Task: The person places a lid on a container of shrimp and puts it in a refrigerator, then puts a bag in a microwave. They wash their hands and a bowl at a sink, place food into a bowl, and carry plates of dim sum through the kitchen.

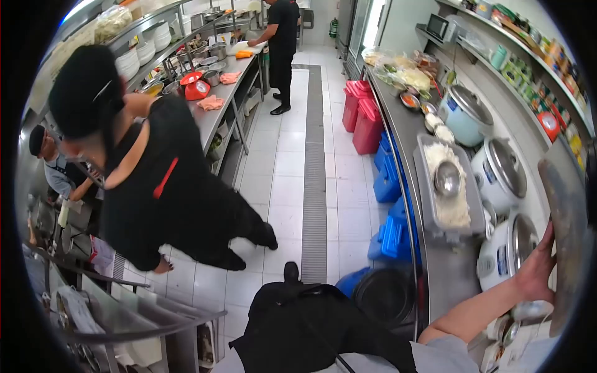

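1. One long steel surface [404, 133] runs down our right side, and everything we are handling sits at its near end. A co-worker in black [155, 180] bends over on the other side of the aisle, well apart from it.
2. One big, dark, flat tray [564, 236] is the thing in hand. It stands nearly upright at the far right edge of our view, raised off the surface and just beyond the rice cookers. It may be a board rather than a tray; so close to the edge of view, we cannot tell.
3. Three rice cookers [500, 174] line the wall side, all with lids down. The nearest cooker [507, 248] lies between our body and the tray, right beside our wrist.
4. One grey tub of rice [457, 214] sits on the aisle side of the cookers with a metal bowl [446, 179] resting in it, apart from the tray.
5. Our right hand [536, 273] is at full reach, fingers closed on the tray's lower near edge. We judge the step in hand to be holding the tray up one-handed by that edge. Any next move calls for a firm hold, since the tray is large for one hand. It must also pass clear of the cooker lids and the open rice.
6. Our left hand is out of view, so we cannot say how it is held.
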The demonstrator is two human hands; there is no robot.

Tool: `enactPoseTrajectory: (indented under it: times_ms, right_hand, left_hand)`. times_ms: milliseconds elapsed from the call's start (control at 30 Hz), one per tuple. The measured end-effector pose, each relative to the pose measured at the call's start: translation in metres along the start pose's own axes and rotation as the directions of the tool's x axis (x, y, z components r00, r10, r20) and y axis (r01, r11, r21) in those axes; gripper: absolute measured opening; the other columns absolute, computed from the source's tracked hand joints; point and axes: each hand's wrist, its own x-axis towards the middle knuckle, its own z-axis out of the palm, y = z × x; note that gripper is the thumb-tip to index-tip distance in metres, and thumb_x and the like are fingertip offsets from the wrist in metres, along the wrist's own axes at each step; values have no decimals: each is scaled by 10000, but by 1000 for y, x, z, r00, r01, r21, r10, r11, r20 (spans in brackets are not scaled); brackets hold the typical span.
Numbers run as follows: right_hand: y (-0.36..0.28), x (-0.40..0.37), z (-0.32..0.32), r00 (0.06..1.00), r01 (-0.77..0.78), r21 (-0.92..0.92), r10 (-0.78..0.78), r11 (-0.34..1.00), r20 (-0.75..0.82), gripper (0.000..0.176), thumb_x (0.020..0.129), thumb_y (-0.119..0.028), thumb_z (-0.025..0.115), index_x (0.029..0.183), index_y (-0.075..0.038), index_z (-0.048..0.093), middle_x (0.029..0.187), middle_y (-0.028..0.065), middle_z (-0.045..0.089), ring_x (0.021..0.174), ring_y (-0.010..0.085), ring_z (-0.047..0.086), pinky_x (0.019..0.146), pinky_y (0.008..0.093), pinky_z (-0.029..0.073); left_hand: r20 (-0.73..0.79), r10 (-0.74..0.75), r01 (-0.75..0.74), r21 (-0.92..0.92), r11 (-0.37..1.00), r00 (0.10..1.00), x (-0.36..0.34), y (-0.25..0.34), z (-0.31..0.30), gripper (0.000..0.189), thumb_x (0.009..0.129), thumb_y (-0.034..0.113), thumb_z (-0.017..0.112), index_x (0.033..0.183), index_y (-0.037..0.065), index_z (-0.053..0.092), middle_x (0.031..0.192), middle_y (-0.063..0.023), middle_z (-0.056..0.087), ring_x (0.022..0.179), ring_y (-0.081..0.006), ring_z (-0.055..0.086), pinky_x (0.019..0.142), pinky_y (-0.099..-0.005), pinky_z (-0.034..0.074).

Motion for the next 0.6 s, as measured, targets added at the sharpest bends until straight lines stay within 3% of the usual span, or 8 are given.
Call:
enactPoseTrajectory:
  times_ms: [133, 200, 233, 267, 300, 333, 400, 600]
  right_hand:
    - [120, 35, 4, 999, -8, 256, 17, 967, -34, 1390, 592, -898, 610, 1606, -191, -25, 1626, 249, -181, 1464, 546, -145, 1137, 754, 182]
    - [169, 57, 0, 999, -38, 252, 44, 967, -17, 1395, 592, -891, 620, 1605, -184, -28, 1625, 252, -180, 1465, 547, -139, 1134, 753, 193]
    - [193, 67, -3, 998, -65, 262, 66, 963, 6, 1399, 592, -883, 630, 1604, -177, -30, 1624, 255, -178, 1465, 548, -133, 1132, 751, 204]
    - [217, 78, -7, 998, -55, 256, 55, 965, 5, 1399, 592, -883, 630, 1604, -177, -30, 1624, 255, -178, 1465, 548, -133, 1132, 751, 204]
    - [240, 88, -15, 996, -90, 270, 85, 959, 30, 1348, 630, -813, 667, 1595, -117, 33, 1628, 261, -134, 1469, 549, -108, 1145, 734, 204]
    - [263, 96, -24, 992, -128, 281, 117, 951, 53, 1297, 667, -742, 705, 1586, -58, 97, 1633, 268, -89, 1472, 551, -84, 1158, 716, 203]
    - [306, 118, -53, 994, -110, 207, 106, 972, 33, 1280, 678, -720, 707, 1581, -40, 107, 1635, 268, -54, 1478, 543, -51, 1158, 709, 217]
    - [486, 217, -109, 999, -46, 55, 44, 997, 26, 1205, 716, -632, 703, 1569, 3, 136, 1641, 255, 57, 1499, 497, 35, 1163, 700, 221]
  left_hand:
    - [-21, 265, -250, 262, 932, 964, 92, 96, -110, 384, 951, 312, 561, 1235, 77, 666, 1270, -230, 630, 1176, -390, 601, 1020, -493, 464]
    - [95, 685, -497, 760, 419, 723, 154, 177, -188, 378, 956, 312, 551, 1230, 80, 671, 1271, -231, 628, 1174, -389, 601, 1020, -496, 463]
    - [-84, 499, -325, 665, 673, 862, 192, 251, -236, 340, 1005, 281, 479, 1058, 61, 733, 1060, -152, 697, 972, -307, 664, 867, -444, 522]
    - [-224, 505, -366, 461, 808, 834, 242, 297, -268, 438, 944, 348, 551, 1266, 72, 660, 1263, -249, 632, 1215, -375, 593, 1041, -472, 453]
    - [-305, 312, -385, -219, 897, 900, 240, 372, -307, 465, 932, 335, 587, 1292, 45, 641, 1301, -215, 631, 1218, -345, 604, 1029, -422, 468]
    - [-262, 306, -396, -444, 804, 915, 256, 435, -342, 505, 894, 281, 659, 1314, 5, 611, 1308, -192, 638, 1186, -311, 628, 993, -387, 487]
    - [-202, 373, -422, -516, 746, 906, 168, 575, -425, 572, 891, 260, 698, 1364, -20, 541, 1214, -183, 671, 1069, -255, 653, 912, -369, 514]
    - [-416, 438, -556, -221, 801, 797, 232, 755, -555, 557, 887, 270, 703, 1352, 2, 554, 1129, -195, 696, 1048, -287, 667, 915, -384, 525]
